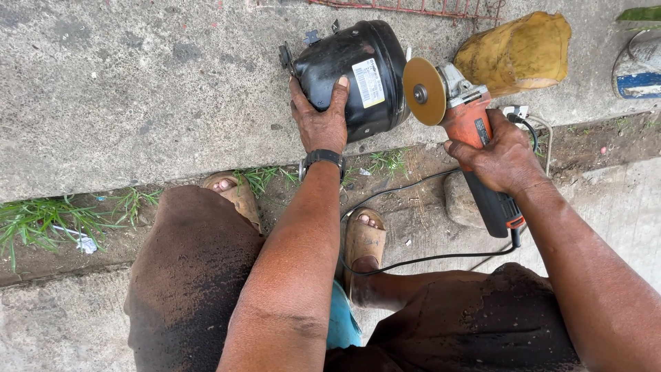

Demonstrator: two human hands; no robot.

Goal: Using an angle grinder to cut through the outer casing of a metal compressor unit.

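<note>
A black rounded compressor shell [365, 52] with a white label lies on its side on the concrete slab [138, 83]. My left hand [320, 117] presses flat on its near side, a dark watch on the wrist. My right hand [499, 155] grips the body of an orange and black angle grinder [475, 145]. Its round cutting disc [423, 91] stands just right of the compressor, very close to the shell's end. The grinder's black cord [413, 260] loops down past my feet.
A yellow-brown bundle [516, 52] lies beyond the grinder. A grey and blue round object [639, 69] sits at the right edge. Grass tufts [55, 217] grow along the slab's seam. My sandalled feet [363, 238] and knees fill the foreground.
</note>
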